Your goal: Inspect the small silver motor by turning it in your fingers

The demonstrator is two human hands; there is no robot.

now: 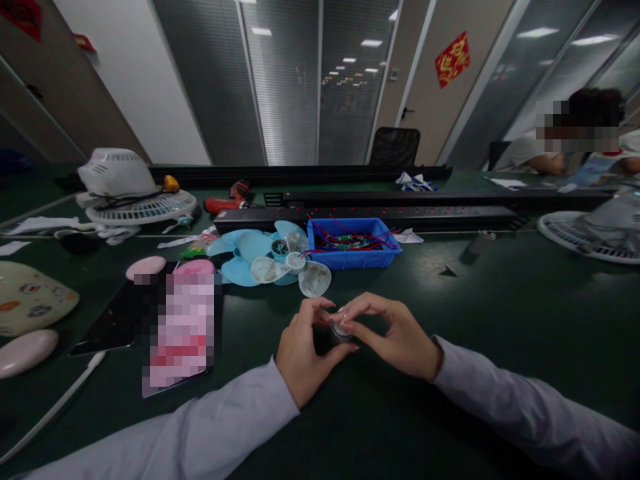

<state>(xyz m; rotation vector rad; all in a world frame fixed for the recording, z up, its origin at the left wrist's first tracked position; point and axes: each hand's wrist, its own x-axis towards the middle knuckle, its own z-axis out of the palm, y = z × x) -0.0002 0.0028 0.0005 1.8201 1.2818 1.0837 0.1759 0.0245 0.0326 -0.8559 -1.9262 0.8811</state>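
Note:
Both my hands meet over the dark green table (500,313), pinching one small round silvery part (342,329) between them. My left hand (305,350) curls around it from the left, thumb below and fingers above. My right hand (395,333) pinches it from the right with thumb and fingertips. The part is mostly hidden by the fingers. Just beyond my hands lie blue and clear fan blades (270,257).
A blue bin (353,257) with red-wired circuit boards stands behind the blades. A white fan housing and grille (135,193) and a red drill (227,199) sit at back left. Phones (107,323) lie at left. Another person (575,143) sits at far right beside a fan grille (585,237).

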